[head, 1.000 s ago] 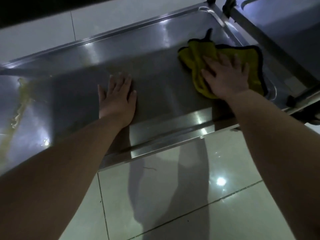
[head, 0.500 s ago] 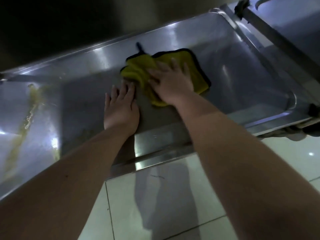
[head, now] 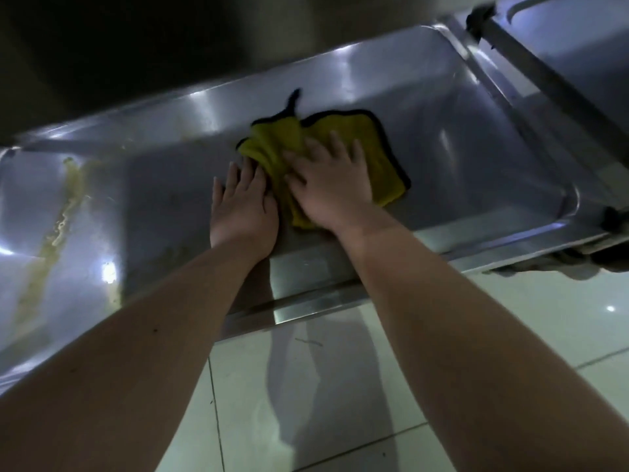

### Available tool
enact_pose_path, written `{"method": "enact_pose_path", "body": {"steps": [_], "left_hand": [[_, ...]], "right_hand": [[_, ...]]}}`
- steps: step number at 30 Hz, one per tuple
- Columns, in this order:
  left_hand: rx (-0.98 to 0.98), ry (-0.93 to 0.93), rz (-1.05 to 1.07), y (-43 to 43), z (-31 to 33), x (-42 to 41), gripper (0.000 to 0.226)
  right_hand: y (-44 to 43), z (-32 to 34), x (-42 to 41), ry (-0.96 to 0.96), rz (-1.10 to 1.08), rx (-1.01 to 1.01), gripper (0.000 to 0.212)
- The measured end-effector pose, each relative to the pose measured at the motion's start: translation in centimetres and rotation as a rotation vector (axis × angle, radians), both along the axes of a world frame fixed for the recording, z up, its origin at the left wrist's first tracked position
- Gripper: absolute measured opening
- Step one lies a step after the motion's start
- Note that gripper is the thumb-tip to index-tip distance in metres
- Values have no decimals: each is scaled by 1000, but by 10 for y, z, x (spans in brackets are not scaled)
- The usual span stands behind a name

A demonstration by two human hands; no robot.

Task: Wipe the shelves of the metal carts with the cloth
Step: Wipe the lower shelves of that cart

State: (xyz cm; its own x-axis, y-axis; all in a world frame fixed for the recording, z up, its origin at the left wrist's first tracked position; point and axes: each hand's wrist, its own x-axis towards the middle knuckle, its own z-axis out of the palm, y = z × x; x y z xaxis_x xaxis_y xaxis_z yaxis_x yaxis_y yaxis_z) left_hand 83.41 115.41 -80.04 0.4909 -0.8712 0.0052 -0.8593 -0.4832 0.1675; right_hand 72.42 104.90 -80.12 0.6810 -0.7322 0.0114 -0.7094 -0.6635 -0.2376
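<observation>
- Here, my right hand (head: 330, 185) lies palm-down on the yellow cloth (head: 384, 165), fingers straight and spread, pressing it flat against the metal.
- The cloth sits near the middle of the cart's shelf (head: 476, 172), bunched into folds on its left side. Its black edging shows along the far and right borders, and a black loop (head: 294, 98) sticks out toward the back rim.
- My left hand (head: 243, 212) rests flat on bare steel just beside the right one, fingers straight and close together, their tips reaching the cloth's bunched edge.
- A yellowish streak (head: 58, 226) runs down the left end of the shelf, well apart from the cloth.
- At the upper right, a dark post (head: 531, 63) stands at the shelf's corner.
- Both forearms reach in over the front rim, above glossy pale floor tiles (head: 476, 328).
</observation>
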Motion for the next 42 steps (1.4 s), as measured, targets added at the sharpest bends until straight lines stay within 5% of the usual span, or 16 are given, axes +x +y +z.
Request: {"method": "enact_pose_path", "body": {"steps": [4,12,16,21,24,28,34,39,42], "left_hand": [[2,13,-27,2,0,3,53],[-9,-39,-21,1,-7,7,52],[-85,65,3,1,-4,7,54],[-402,541,179,26,11,11,66],[-382,383,-13,59,24,30,54],[-109,102,-172,136,20,79,52],[67,-63,23,214,11,117,54],[20,-17,98,218,7,113,52],[-42,-33,122,220,9,112,55]], "right_hand": [[-12,-2,-32,-26,33,-19,48],[-77,1,-126,25,-557,57,52],[18,2,-54,42,-336,50,50],[105,-2,-13,44,-69,41,48],[98,-2,-17,59,-86,50,48],[105,2,-18,71,-90,11,49],[104,3,-16,136,-104,-12,51],[125,5,13,207,-237,40,52],[187,7,68,201,-50,67,51]]}}
